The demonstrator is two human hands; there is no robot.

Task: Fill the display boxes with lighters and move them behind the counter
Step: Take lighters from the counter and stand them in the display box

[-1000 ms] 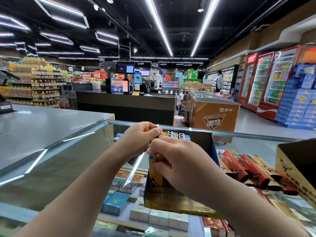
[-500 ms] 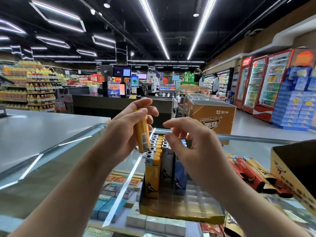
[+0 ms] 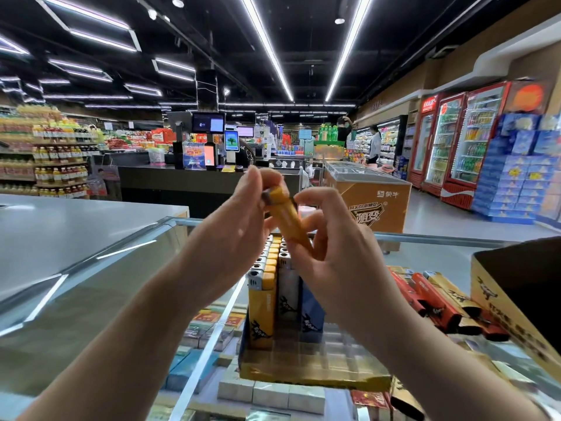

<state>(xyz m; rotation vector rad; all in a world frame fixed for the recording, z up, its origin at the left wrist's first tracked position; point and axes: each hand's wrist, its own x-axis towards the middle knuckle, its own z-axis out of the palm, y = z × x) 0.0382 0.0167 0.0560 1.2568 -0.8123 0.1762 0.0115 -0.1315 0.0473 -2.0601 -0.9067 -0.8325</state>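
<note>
Grey counter [image 3: 76, 226]: far left, a plain top that meets the glass display case.
Glass counter top [image 3: 100, 302]: slopes across the foreground (cigarette packs show beneath it).
Left hand [image 3: 233, 226]: raised above the glass, fingers curled, thumb and fingertips pinching the upper end of a yellow lighter.
Yellow lighter [image 3: 287, 217]: held in the air between both hands, tilted, dark top end up-left, above the standing lighters.
Right hand [image 3: 337, 247]: fingers curled round the lower end of the same lighter, gripping it from the right.
Display box [image 3: 312, 375]: on the glass below the hands, low yellow front wall toward the camera.
Lighters in the box [image 3: 262, 302]: upright rows at its back half, yellow on the left, white then blue beside them (the front half holds none).
Loose packs [image 3: 437, 302]: red and gold, lying on the glass to the right.
Cardboard carton [image 3: 516, 302]: far right edge, open top, touching those packs.
</note>
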